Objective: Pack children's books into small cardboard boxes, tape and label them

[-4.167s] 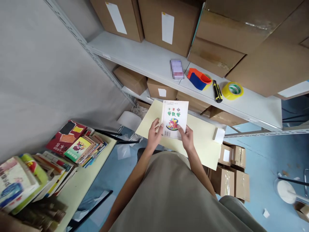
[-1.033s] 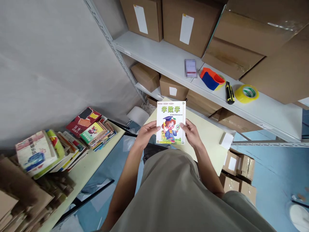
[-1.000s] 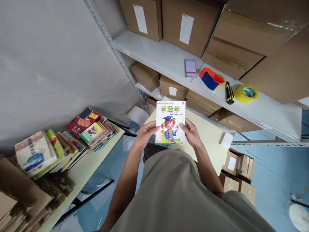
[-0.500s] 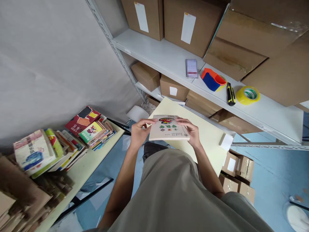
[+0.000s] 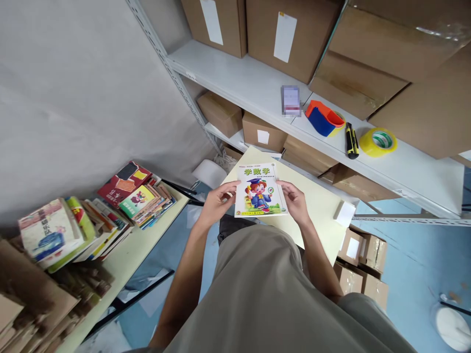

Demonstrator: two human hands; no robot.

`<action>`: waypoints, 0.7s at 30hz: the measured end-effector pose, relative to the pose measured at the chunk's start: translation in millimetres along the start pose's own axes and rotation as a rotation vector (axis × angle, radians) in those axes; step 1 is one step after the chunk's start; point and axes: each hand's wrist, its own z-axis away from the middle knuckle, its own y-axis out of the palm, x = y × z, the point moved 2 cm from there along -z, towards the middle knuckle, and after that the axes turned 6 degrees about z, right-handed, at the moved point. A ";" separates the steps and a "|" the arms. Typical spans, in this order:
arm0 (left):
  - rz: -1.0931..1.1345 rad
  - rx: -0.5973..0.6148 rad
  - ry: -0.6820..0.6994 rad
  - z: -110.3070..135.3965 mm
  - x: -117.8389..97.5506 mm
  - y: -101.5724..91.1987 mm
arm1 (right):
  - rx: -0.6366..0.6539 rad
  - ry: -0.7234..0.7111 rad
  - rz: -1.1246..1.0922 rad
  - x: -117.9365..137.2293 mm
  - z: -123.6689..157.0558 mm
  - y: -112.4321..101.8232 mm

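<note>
I hold a thin children's book [image 5: 260, 190] with a cartoon monkey in a graduation cap on its cover, face up in front of my chest. My left hand [image 5: 217, 202] grips its left edge with thumb on the cover. My right hand [image 5: 294, 201] grips its right edge the same way. The book hangs just above a pale yellow table [image 5: 316, 206].
Piles of picture books [image 5: 136, 201] lie on a second pale table [image 5: 121, 269] at my left. A grey metal shelf [image 5: 235, 81] ahead carries cardboard boxes [image 5: 279, 34], a tape dispenser [image 5: 324, 120], a utility knife [image 5: 351, 141] and a tape roll [image 5: 378, 141]. More small boxes [image 5: 362, 255] stand on the blue floor.
Half a second ago the book lay tipped flat with its back cover showing; now its front cover faces me again. Both hands kept their grip on its edges.
</note>
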 end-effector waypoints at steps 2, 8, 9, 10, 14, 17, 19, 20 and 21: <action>0.021 -0.040 -0.005 -0.9 -1.1 3.2 | -0.021 -0.002 0.023 3.5 1.7 0.1; 0.037 -0.167 -0.040 -1.3 -9.9 15.8 | -0.007 0.099 0.035 13.8 1.1 9.6; 0.038 -0.177 -0.040 -1.5 -10.9 16.4 | 0.000 0.108 0.026 14.6 0.4 11.2; 0.039 -0.184 -0.039 -1.7 -11.4 16.4 | 0.005 0.110 0.018 15.1 -0.2 12.5; 0.021 -0.210 -0.028 -1.8 -9.6 14.1 | 0.045 0.112 0.008 15.3 -0.6 12.7; 0.027 -0.201 0.018 0.1 -8.2 13.6 | 0.072 0.104 0.010 13.1 1.9 8.1; 0.044 -0.179 0.068 2.0 -9.0 13.9 | 0.060 0.083 0.032 8.8 3.3 4.7; 0.043 -0.169 0.096 3.0 -10.2 14.2 | 0.055 0.077 0.046 5.3 3.3 3.8; 0.030 -0.162 0.126 3.9 -12.2 15.0 | 0.057 0.076 0.055 1.0 2.7 3.9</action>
